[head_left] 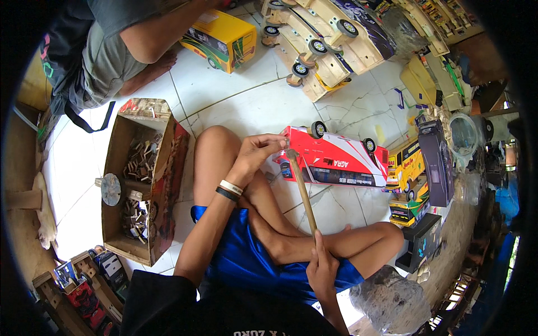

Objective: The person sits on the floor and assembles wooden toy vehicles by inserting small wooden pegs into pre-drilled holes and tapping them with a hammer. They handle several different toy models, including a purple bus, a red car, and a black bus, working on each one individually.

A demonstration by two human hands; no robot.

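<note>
Fingers of the right hand (pixel 321 269) wrap around a hammer (pixel 304 193) near the lower end of its wooden handle; its head is at the left end of a red toy bus (pixel 336 157), touching or just beside it, I cannot tell which. There too, thumb and fingertips of the left hand (pixel 256 152) are pinched together, on what I cannot tell. The bus lies on the white tiled floor (pixel 246 112), side panel upward: red slashed with white, lettering inverted, dark window band along the near edge, two black wheels with pale hubs on the far one. Farther off, a yellow toy bus (pixel 227 36) stands near another person (pixel 106 64)
</note>
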